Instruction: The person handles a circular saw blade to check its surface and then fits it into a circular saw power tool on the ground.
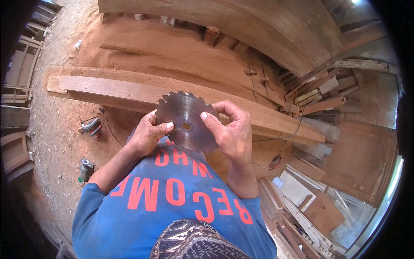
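A round, toothed circular saw blade (189,113) of dark metal, with a small hole in its centre, is held up in front of my chest. My left hand (149,133) grips its left edge, the thumb lying on the near face and the fingers mostly hidden behind. On the right edge my right hand (233,129) pinches the blade the same way, thumb on the face. Just beyond the blade runs a long wooden beam (108,87), partly covered by it.
Sawdust (142,36) covers the ground past the beam, below a large wooden slab (258,26). To the left lie a power tool (91,127) with a cord and a grey-green cylindrical object (86,169). Boards (297,216) and a brown panel (358,159) are stacked at the right.
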A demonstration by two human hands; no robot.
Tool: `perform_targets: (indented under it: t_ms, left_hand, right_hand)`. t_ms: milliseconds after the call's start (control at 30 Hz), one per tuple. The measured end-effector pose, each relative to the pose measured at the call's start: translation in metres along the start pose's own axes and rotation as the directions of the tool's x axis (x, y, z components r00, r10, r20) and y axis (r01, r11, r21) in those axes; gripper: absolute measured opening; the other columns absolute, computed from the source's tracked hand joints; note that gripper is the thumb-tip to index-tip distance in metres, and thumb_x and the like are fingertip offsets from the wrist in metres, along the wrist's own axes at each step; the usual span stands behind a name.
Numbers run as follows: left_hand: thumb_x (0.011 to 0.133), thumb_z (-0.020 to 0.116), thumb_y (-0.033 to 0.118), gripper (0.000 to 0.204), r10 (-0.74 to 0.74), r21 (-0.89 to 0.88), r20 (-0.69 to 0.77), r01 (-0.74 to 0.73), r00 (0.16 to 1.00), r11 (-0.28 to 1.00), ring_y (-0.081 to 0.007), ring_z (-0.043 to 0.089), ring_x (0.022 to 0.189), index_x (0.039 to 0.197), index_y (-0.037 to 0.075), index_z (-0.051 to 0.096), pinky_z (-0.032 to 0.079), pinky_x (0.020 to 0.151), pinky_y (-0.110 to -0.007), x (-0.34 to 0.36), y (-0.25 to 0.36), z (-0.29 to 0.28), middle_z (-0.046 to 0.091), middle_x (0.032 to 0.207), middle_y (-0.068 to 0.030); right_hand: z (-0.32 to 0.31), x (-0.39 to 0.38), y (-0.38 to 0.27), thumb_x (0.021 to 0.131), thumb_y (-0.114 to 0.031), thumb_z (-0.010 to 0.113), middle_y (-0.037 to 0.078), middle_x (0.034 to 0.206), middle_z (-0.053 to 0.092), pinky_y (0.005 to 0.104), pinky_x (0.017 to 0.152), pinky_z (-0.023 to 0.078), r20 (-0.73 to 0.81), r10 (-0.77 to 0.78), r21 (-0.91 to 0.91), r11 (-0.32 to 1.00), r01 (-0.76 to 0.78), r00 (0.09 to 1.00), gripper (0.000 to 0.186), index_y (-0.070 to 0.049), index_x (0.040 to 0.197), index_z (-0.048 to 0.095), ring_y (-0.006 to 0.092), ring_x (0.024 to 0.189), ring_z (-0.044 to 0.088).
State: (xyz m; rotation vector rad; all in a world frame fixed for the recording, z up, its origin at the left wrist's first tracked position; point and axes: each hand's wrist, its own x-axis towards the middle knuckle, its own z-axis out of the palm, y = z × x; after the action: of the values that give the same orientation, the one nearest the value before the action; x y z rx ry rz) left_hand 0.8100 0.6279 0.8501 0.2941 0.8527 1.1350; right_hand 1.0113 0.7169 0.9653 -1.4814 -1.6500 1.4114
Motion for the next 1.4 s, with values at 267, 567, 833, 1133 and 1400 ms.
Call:
perform_targets:
  t_ms: [267, 567, 833, 1133, 1400]
  left_hand:
    - [0.089, 0.079, 0.009, 0.038, 0.053, 0.014, -0.035, -0.053, 0.998, 0.998, -0.0170, 0.069, 0.106, 0.124, 0.002, 0.066, 0.055, 0.098, -0.036, 0.007, -0.006, -0.013, 0.073, 0.114, -0.0079]
    - [0.088, 0.079, 0.005, 0.031, 0.202, 0.178, -0.076, -0.186, 0.976, 0.966, -0.0155, 0.069, 0.099, 0.118, 0.004, 0.068, 0.055, 0.090, -0.033, 0.008, -0.009, -0.016, 0.073, 0.109, -0.0068]
    - [0.085, 0.079, -0.005, 0.020, 0.366, 0.288, -0.034, -0.341, 0.930, 0.895, -0.0160, 0.068, 0.084, 0.092, 0.005, 0.063, 0.056, 0.075, -0.031, -0.001, 0.007, -0.008, 0.068, 0.094, -0.0069]
    - [0.085, 0.078, -0.008, 0.020, 0.550, 0.331, 0.067, -0.539, 0.832, 0.775, -0.0197, 0.070, 0.095, 0.087, 0.004, 0.061, 0.059, 0.085, -0.033, 0.000, 0.007, -0.011, 0.066, 0.094, -0.0087]
    - [0.079, 0.083, -0.002, 0.025, 0.708, 0.572, 0.186, -0.661, 0.681, 0.486, -0.0259, 0.070, 0.095, 0.086, 0.003, 0.060, 0.057, 0.090, -0.040, 0.002, 0.011, -0.016, 0.069, 0.094, -0.0108]
  right_hand:
    - [0.005, -0.004, 0.002, 0.085, -0.009, 0.077, 0.014, 0.091, 0.067, 0.0347, 0.079, 0.051, -0.043, -0.132, -0.087, 0.988, 0.128, 0.990, 0.013, 0.001, 0.092, 0.073, 0.0233, 0.087, 0.066]
    - [0.005, -0.006, 0.005, 0.082, 0.000, 0.078, 0.012, 0.085, 0.068, 0.0349, 0.078, 0.050, -0.061, -0.248, -0.078, 0.967, 0.243, 0.967, 0.011, 0.000, 0.091, 0.072, 0.0241, 0.086, 0.064]
    - [-0.001, -0.005, 0.014, 0.079, 0.003, 0.080, 0.008, 0.087, 0.070, 0.0349, 0.082, 0.049, -0.045, -0.296, -0.015, 0.955, 0.296, 0.954, 0.014, -0.002, 0.090, 0.073, 0.0227, 0.090, 0.063]
    - [-0.004, 0.000, 0.030, 0.078, 0.005, 0.080, 0.005, 0.090, 0.072, 0.0372, 0.091, 0.050, 0.005, -0.480, 0.010, 0.877, 0.480, 0.877, 0.019, -0.007, 0.091, 0.074, 0.0239, 0.099, 0.064]
    - [-0.003, -0.001, 0.026, 0.070, 0.006, 0.082, 0.005, 0.103, 0.072, 0.0395, 0.094, 0.050, 0.023, -0.584, -0.050, 0.810, 0.584, 0.812, 0.029, -0.010, 0.092, 0.074, 0.0276, 0.108, 0.061]
